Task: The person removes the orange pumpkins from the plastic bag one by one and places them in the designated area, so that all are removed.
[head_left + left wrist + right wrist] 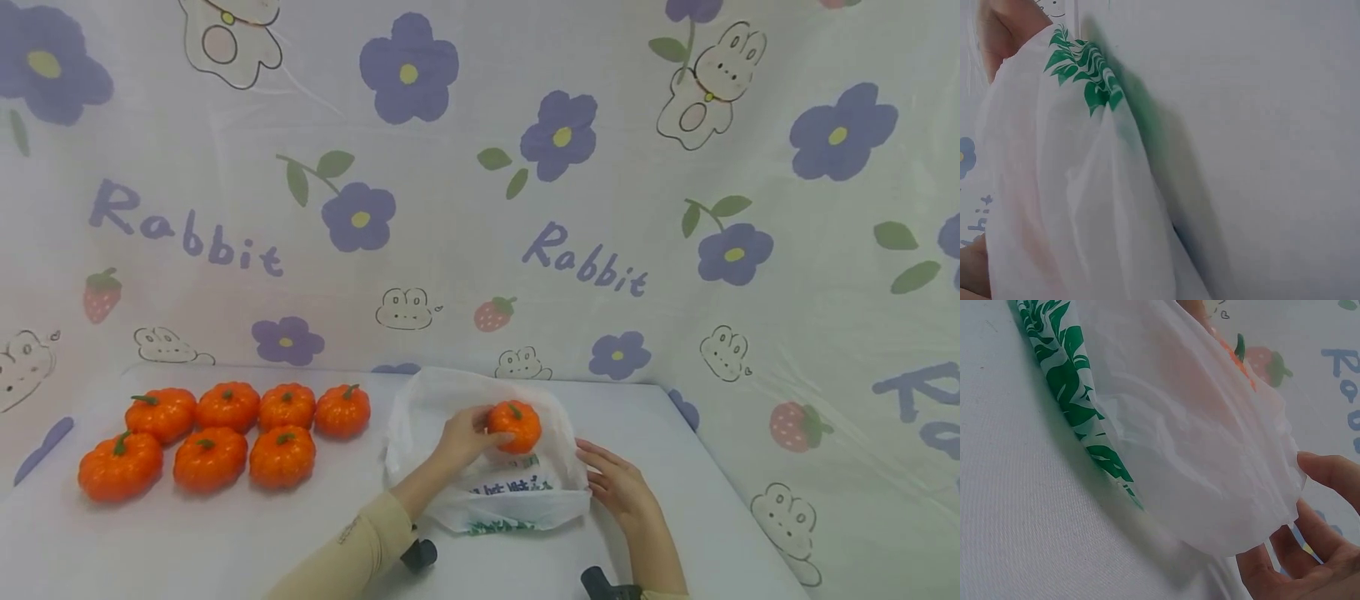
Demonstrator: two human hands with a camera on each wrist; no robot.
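Observation:
My left hand (463, 437) grips a small orange pumpkin (517, 427) with a green stem, inside the mouth of a white plastic bag (416, 408). The right hand (618, 483) pinches the bag's right rim, thumb on one side and fingers on the other, as the right wrist view shows. Green leaf print (1079, 394) runs along the bag's lower edge. Through the thin plastic the pumpkin's orange shows faintly in the left wrist view, where the bag hides most of the left hand (974, 269).
Several more orange pumpkins (206, 460) stand in two rows on the left of the white table (345, 500). Behind and to the right hangs a white cloth (465, 208) printed with flowers and rabbits.

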